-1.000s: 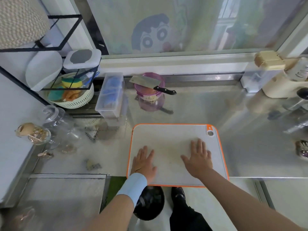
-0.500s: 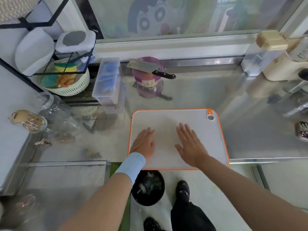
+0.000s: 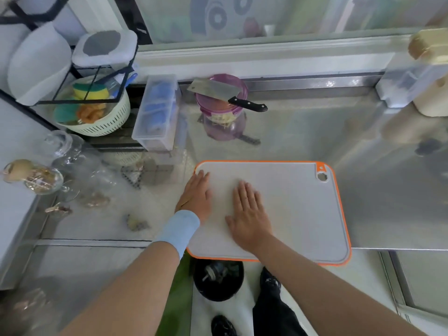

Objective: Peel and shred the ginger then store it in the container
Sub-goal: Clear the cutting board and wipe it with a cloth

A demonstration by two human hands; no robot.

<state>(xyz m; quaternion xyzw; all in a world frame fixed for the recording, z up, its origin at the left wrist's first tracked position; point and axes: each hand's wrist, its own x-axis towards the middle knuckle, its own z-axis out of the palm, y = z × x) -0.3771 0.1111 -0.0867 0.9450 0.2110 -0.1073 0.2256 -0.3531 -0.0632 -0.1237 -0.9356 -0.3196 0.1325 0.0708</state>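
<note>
From the head camera, 2 hands lay flat and released on the orange-rimmed cutting board (image 3: 291, 204), the left hand (image 3: 196, 197) at its left edge, the right hand (image 3: 249, 214) beside it. The purple container (image 3: 221, 106), shreds apparently visible inside, stood well beyond the fingertips, a cleaver (image 3: 225, 94) lying across its rim, handle pointing right, likely nearer the right hand.

Open steel counter (image 3: 315, 132) right of the purple lidded container (image 3: 221, 110) with steel cleaver (image 3: 213, 89) on top; clear plastic box (image 3: 155, 115) crowds its left.

Glossy steel counter (image 3: 363, 132), matt grey plastic cutting board (image 3: 295, 209), translucent purple plastic container (image 3: 221, 110), shiny metal cleaver (image 3: 213, 90)
</note>
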